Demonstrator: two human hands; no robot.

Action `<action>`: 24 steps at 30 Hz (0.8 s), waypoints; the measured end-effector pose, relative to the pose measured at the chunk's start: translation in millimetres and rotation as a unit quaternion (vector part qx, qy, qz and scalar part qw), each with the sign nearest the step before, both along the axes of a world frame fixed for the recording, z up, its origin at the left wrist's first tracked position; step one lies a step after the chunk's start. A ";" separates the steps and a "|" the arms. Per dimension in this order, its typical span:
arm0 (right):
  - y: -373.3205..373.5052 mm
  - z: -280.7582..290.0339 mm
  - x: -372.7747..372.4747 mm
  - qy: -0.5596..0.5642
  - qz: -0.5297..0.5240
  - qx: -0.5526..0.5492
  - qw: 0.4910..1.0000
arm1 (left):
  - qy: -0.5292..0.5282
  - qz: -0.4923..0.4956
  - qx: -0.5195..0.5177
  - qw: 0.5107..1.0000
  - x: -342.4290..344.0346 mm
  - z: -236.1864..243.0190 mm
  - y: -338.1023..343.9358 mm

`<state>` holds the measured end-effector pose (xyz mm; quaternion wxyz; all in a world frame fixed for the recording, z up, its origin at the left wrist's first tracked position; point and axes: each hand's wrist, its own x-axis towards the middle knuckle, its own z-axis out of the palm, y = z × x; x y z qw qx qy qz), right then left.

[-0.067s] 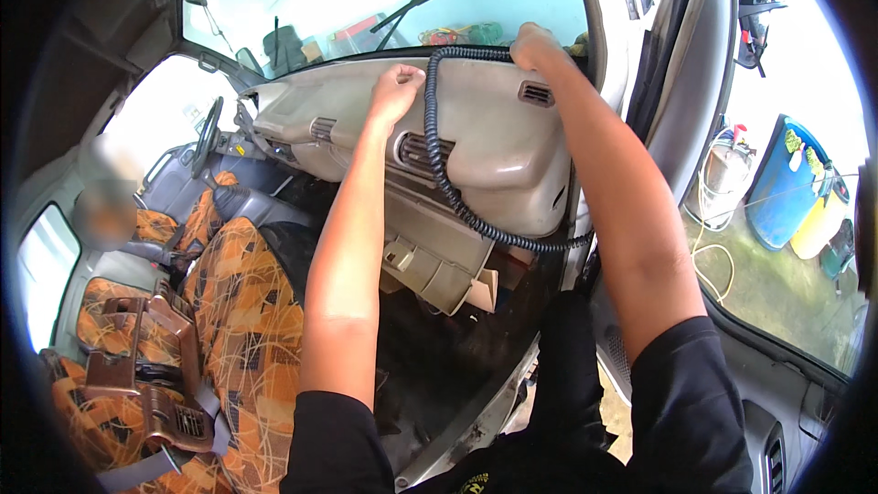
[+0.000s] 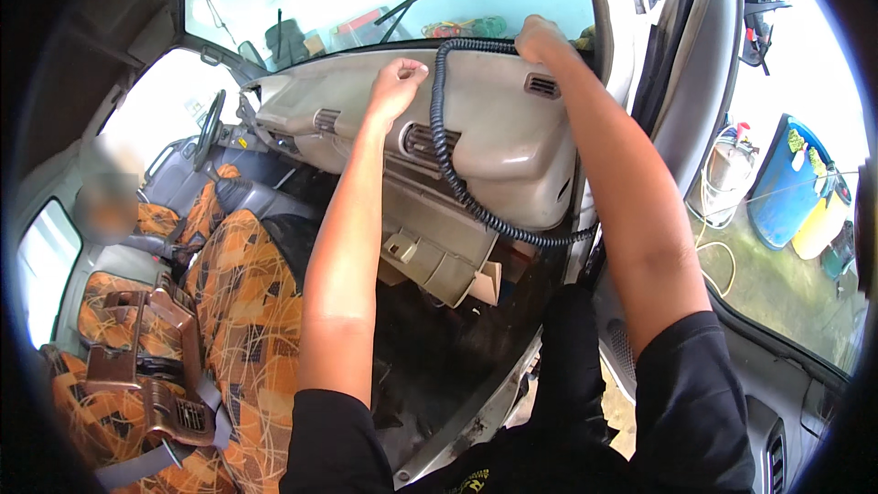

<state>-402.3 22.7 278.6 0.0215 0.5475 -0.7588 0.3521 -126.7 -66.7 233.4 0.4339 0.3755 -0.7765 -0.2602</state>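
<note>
Coiled hose at the dashboard — both hands raised.
The black coiled hose extends from the right hand leftward along the far edge of the dashboard, then down across the vent toward the near right. Right grip: curled at the hose's far end — closure hidden, cannot tell. Left hand: left of hose, fingers curled toward thumb; contents indeterminable.

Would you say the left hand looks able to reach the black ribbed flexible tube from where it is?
Probably yes: the left hand is raised by the beige plastic dashboard, just left of the tube, and nothing visible stands between hand and tube.
</note>
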 end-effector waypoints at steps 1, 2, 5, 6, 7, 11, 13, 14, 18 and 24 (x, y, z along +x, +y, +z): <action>-2.4 -1.8 -0.7 -0.001 -0.002 -0.005 1.000 | -0.001 -0.016 -0.005 1.000 5.8 0.4 4.1; -3.4 3.2 0.4 -0.001 -0.005 -0.015 1.000 | -0.005 -0.020 -0.017 1.000 12.0 6.0 9.0; -5.4 -4.3 0.5 0.028 0.012 -0.021 0.999 | 0.013 -0.021 -0.028 0.999 37.9 1.3 34.6; -9.7 -8.6 -1.2 0.045 0.024 -0.024 0.998 | 0.042 -0.020 -0.035 0.998 50.8 -2.0 42.2; -19.7 -8.2 -15.4 0.065 0.016 -0.041 0.997 | 0.074 -0.022 -0.047 0.996 59.6 -1.6 49.5; -46.3 -1.4 -76.0 0.192 -0.004 -0.176 0.965 | 0.263 -0.003 -0.004 0.965 118.9 -21.7 70.0; -35.5 -12.3 -53.2 0.161 0.018 -0.174 0.971 | 0.285 0.040 0.064 0.956 162.6 -71.6 68.1; -28.7 -16.7 -36.5 0.146 0.050 -0.182 0.971 | 0.277 0.055 0.082 0.956 185.1 -102.2 67.8; 17.6 -16.1 22.9 0.104 0.103 -0.290 0.946 | 0.293 0.115 0.200 0.928 230.6 -179.7 65.1; 112.1 -50.9 -5.0 0.055 -0.019 -0.372 0.926 | 0.364 -0.157 0.145 0.907 121.7 -164.6 42.6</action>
